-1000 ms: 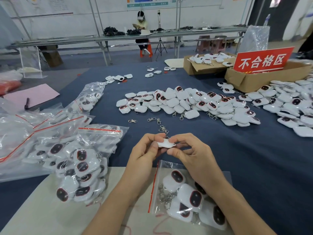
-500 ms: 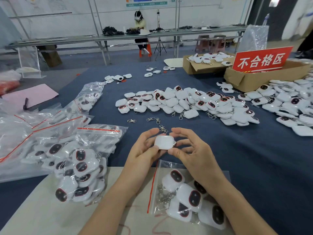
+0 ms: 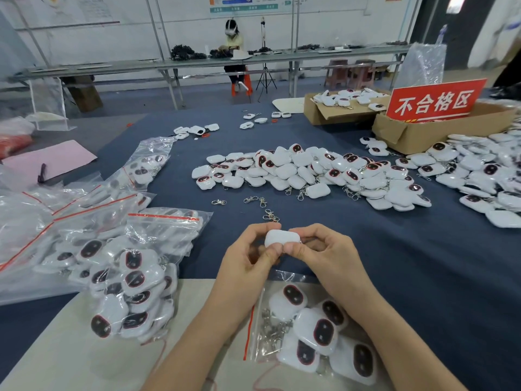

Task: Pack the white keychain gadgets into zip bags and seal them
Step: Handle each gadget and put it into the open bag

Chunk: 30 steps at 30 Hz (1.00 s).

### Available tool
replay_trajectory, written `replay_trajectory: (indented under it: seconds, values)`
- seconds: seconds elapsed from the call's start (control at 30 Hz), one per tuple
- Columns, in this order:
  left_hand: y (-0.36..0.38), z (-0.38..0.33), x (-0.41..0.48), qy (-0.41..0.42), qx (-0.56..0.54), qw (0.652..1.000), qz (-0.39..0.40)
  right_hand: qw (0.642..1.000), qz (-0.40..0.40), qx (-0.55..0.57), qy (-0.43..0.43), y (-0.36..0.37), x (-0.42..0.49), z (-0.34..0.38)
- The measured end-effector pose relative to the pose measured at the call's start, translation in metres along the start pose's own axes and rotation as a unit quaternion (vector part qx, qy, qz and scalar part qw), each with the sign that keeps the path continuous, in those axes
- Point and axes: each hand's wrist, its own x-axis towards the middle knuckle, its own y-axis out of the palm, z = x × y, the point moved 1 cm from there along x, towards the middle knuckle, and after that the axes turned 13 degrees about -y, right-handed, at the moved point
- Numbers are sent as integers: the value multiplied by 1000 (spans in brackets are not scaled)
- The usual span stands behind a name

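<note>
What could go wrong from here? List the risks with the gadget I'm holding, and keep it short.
1. The gadget is pinched only by the fingertips of the left hand and right hand. It could slip and drop among the loose clips on the cloth.
2. The zip bag lies partly under the right wrist. Moving that arm might drag it and, if it is unsealed, spill what is inside.

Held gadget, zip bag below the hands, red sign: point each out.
held gadget [image 3: 282, 239], head view, white back face.
zip bag [image 3: 249, 334], head view, red seal strip.
red sign [image 3: 435, 101], head view, centre of the board.
</note>
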Motion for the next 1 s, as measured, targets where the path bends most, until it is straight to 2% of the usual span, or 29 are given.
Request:
replay_trajectory:
  seconds: [0.17,0.33,0.6,0.73,1.0]
  values:
    - [3,-3,-3,51,52,995,-67,1000,3,-9,-12,1,-2,2]
    - [2,-4,-5,72,54,991,-95,999,5,-23,-28,1,-2,3]
    - [1,-3,-4,82,66,989,-106,999,9,-48,-18,2,-1,-1]
    - [4,0,-2,57,54,991,-105,999,16,-29,1,1,1,-2]
    - [4,6,2,46,148,986,-54,998,36,-41,22,1,1,-4]
